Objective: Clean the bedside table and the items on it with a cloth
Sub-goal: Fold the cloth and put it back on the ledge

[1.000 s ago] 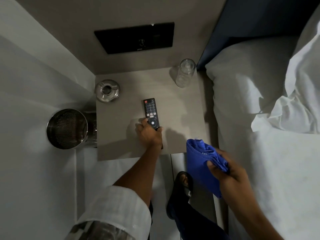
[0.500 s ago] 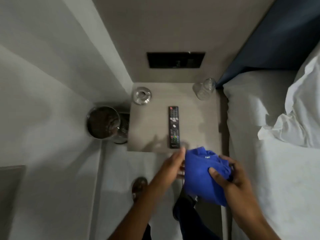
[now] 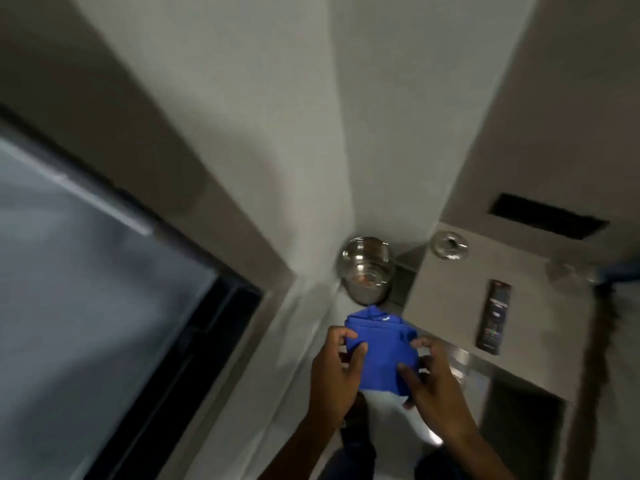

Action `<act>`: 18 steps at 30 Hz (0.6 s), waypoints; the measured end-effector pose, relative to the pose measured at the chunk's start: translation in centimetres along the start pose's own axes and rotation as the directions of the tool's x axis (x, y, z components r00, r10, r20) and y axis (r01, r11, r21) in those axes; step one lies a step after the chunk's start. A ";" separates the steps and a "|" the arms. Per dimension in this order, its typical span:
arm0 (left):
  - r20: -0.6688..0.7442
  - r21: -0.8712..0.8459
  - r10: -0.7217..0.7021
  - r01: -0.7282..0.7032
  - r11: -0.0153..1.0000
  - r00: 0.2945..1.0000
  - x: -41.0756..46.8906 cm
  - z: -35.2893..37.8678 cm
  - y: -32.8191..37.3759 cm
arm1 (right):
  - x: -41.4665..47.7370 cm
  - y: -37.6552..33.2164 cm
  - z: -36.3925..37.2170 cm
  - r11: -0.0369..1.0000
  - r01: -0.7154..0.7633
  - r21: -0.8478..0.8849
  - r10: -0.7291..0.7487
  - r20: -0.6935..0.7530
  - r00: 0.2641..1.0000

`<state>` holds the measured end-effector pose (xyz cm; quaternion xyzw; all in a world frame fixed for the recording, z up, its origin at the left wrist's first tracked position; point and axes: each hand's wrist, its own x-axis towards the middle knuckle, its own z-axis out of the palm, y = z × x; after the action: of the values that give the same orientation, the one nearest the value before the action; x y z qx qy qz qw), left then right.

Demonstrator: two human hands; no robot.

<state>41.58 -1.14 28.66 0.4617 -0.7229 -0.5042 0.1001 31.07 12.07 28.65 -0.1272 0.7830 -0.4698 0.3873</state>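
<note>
A bunched blue cloth (image 3: pixel 381 344) is held between both hands in front of me, left of the bedside table (image 3: pixel 540 306). My left hand (image 3: pixel 334 368) grips its left edge and my right hand (image 3: pixel 429 372) grips its right side. On the grey table top lie a black remote control (image 3: pixel 493 317) near the front, a glass ashtray (image 3: pixel 449 244) at the back left corner, and a blurred drinking glass (image 3: pixel 568 270) at the back right. The view is tilted and blurred by motion.
A shiny metal waste bin (image 3: pixel 366 268) stands on the floor against the table's left side. A dark wall panel (image 3: pixel 547 220) sits above the table. A large dark-framed window or screen (image 3: pixel 97 306) fills the left. My foot (image 3: pixel 353 424) shows below the hands.
My head has swung left, so the table now sits at the right edge and the bed is out of view. My left hand left the remote and closed on the cloth alongside my right.
</note>
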 end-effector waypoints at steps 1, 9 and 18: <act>-0.059 0.012 0.008 -0.007 1.000 0.998 0.2 -1.9 -0.7 | 0.6 -1.0 2.1 0.995 0.072 -0.075 -0.069 0.035 0.997; -0.452 0.229 0.126 -0.022 0.973 0.883 1.9 -13.4 -6.9 | 5.7 -8.3 16.4 0.771 0.472 -0.427 -0.304 0.405 0.862; -0.408 0.308 0.069 0.067 0.949 0.910 5.7 -14.5 -10.4 | 9.3 -11.1 23.7 0.620 0.627 -0.472 -0.365 0.533 0.763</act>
<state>53.11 -15.42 25.12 0.5676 -0.7566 -0.2727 0.1761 40.25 -14.09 27.22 -0.5539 0.7315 -0.2367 0.3194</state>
